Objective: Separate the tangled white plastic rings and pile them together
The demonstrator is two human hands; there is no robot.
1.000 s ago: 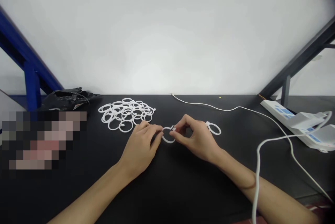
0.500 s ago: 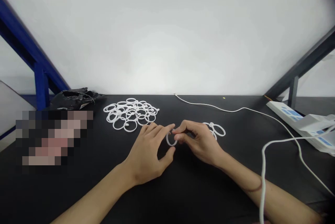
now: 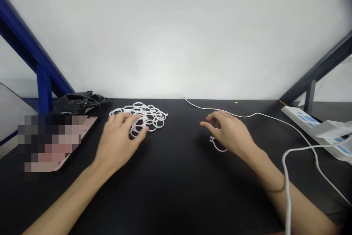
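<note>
My left hand (image 3: 118,132) is over the near left part of a pile of thin white plastic rings (image 3: 150,114), its fingers and thumb spread apart. Its fingers cover some of the rings, and whether they touch any I cannot tell. On the right, my right hand (image 3: 231,132) hovers palm down with thumb and fingers apart and nothing visible between them. Partly hidden below it lies a white ring (image 3: 220,150) with a small clasp-like end; other rings there are covered by the hand.
A flat phone-like device (image 3: 79,136), partly pixelated, lies at the left, with crumpled black plastic (image 3: 74,103) behind it. A white cable (image 3: 247,116) runs across the back right to a white power strip (image 3: 305,119). Another cable stretch (image 3: 287,187) passes over my right forearm.
My hands have parted: the left moved left to the pile, the right moved right over the smaller ring group. The ring held between them at the middle is no longer there.
</note>
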